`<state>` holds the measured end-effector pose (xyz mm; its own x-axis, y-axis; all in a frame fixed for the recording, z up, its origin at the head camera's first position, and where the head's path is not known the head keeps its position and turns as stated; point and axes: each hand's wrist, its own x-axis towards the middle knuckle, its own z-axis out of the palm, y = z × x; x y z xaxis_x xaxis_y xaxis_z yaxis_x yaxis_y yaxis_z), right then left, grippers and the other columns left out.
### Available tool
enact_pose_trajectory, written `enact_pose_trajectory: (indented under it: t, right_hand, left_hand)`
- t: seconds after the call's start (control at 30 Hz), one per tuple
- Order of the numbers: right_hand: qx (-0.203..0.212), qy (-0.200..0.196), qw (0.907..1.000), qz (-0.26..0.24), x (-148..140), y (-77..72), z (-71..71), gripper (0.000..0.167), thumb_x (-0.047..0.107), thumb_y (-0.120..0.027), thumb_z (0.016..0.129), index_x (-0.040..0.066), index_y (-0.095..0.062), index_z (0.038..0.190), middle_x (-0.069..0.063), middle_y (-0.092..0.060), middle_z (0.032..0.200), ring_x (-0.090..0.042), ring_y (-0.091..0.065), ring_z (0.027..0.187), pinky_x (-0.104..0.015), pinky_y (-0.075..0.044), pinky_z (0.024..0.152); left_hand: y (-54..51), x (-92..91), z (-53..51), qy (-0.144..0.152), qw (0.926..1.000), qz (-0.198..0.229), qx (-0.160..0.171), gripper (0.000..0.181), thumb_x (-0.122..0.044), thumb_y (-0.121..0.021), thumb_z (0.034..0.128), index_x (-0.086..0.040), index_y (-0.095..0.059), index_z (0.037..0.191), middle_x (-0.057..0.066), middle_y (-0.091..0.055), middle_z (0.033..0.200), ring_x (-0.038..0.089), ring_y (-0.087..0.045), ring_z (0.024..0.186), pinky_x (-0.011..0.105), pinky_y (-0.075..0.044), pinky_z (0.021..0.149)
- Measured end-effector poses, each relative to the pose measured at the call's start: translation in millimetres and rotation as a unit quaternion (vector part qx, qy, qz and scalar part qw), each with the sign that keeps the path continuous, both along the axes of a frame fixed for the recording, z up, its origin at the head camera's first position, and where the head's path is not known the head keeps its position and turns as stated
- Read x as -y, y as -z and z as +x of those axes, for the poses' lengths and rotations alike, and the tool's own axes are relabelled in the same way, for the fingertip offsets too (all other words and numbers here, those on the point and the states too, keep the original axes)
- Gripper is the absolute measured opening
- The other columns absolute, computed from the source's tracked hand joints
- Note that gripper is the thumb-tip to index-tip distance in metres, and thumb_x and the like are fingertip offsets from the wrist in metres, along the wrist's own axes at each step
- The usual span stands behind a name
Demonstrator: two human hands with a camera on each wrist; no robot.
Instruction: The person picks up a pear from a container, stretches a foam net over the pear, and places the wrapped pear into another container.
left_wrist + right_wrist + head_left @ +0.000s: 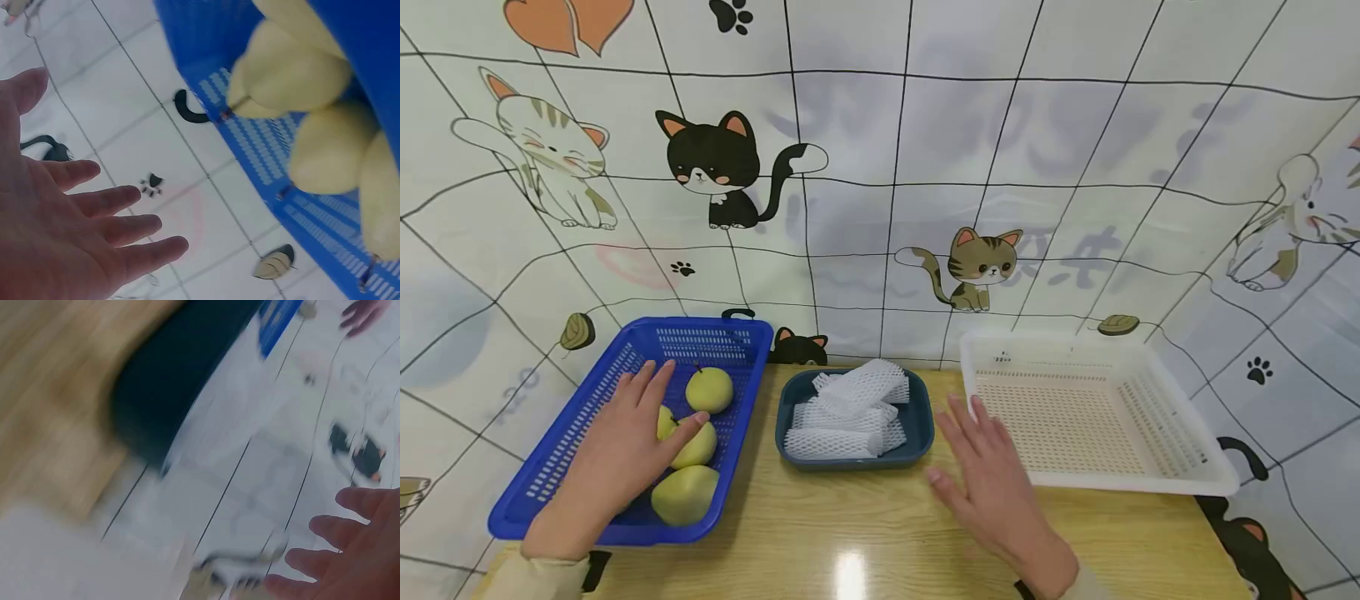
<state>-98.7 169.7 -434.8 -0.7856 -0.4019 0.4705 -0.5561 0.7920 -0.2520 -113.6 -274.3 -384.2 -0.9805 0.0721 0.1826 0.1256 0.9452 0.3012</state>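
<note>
In the head view my left hand (pixel 621 446) hovers over the blue basket (pixel 748 400), fingers spread, above several yellow-green pears (pixel 709 390). The left wrist view shows that hand (pixel 94 231) holding nothing, with pears (pixel 334 150) in the basket beside it. My right hand (pixel 992 487), its fingers apart, is between the dark teal tray (pixel 853 463) and the white basket (pixel 1150 485). White foam net sleeves (pixel 850 412) lie piled in the tray. Nothing is in the right hand (pixel 344 550) in the right wrist view, where the tray (pixel 169 381) is blurred.
The white basket, with a perforated bottom, stands on the right of the wooden table (pixel 790 533). A white sheet (pixel 865 167) printed with cats and grid lines hangs behind the table and at its sides.
</note>
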Motion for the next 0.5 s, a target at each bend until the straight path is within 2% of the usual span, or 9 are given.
enact_pose_trajectory:
  t: [0.1,0.2,0.27,0.33,0.43,0.5]
  right_hand:
    - [-0.016,-0.054,0.9984,-0.008,37,5.7,7.1,0.065,0.053,-0.039,0.109,0.009,-0.045,0.156,-0.012,-0.034,0.166,-0.043,-0.03,0.15,-0.064,-0.035,0.113]
    - [0.008,-0.105,0.9944,-0.009,72,8.9,11.1,0.065,0.054,-0.036,0.109,0.01,-0.044,0.157,-0.011,-0.032,0.167,-0.039,-0.03,0.152,-0.058,-0.035,0.116]
    - [0.057,-0.135,0.9889,-0.024,93,10.7,12.5,0.064,0.053,-0.038,0.109,0.011,-0.042,0.158,-0.009,-0.032,0.167,-0.035,-0.029,0.153,-0.054,-0.035,0.118]
    - [0.115,-0.162,0.9792,-0.042,114,13.9,12.1,0.064,0.051,-0.039,0.109,0.011,-0.041,0.159,-0.008,-0.032,0.167,-0.032,-0.03,0.153,-0.05,-0.035,0.119]
    - [0.202,-0.18,0.9597,-0.077,146,21.5,9.5,0.061,0.048,-0.039,0.11,0.01,-0.042,0.157,-0.008,-0.038,0.164,-0.025,-0.036,0.15,-0.044,-0.038,0.117]
    - [0.254,-0.175,0.9448,-0.111,167,27.1,6.6,0.059,0.048,-0.04,0.11,0.009,-0.046,0.154,-0.007,-0.047,0.158,-0.021,-0.045,0.144,-0.039,-0.043,0.114]
  left_hand:
    - [2.7,11.1,-4.3,-0.003,0.9998,0.015,0.015,0.092,-0.054,-0.06,0.1016,0.006,-0.022,0.16,0.042,-0.021,0.158,0.065,-0.016,0.144,0.079,-0.024,0.107]
    - [5.0,19.9,-9.9,-0.002,0.9993,0.03,0.024,0.091,-0.054,-0.057,0.1027,0.007,-0.021,0.16,0.041,-0.021,0.158,0.064,-0.018,0.143,0.079,-0.024,0.106]
    - [6.2,25.1,-15.5,-0.003,0.9989,0.037,0.028,0.091,-0.054,-0.056,0.1032,0.009,-0.022,0.159,0.042,-0.022,0.157,0.064,-0.022,0.142,0.079,-0.025,0.105]
    - [7.8,30.8,-21.1,-0.006,0.9981,0.045,0.042,0.092,-0.055,-0.054,0.104,0.01,-0.02,0.159,0.043,-0.022,0.157,0.064,-0.022,0.141,0.079,-0.025,0.106]
    - [10.4,39.9,-27.8,-0.017,0.9968,0.049,0.06,0.093,-0.056,-0.053,0.104,0.012,-0.02,0.158,0.044,-0.024,0.155,0.065,-0.024,0.139,0.079,-0.027,0.105]
    - [11.3,45.4,-31.3,-0.021,0.9959,0.05,0.073,0.093,-0.057,-0.052,0.1039,0.012,-0.02,0.158,0.044,-0.024,0.155,0.065,-0.025,0.139,0.078,-0.027,0.105]
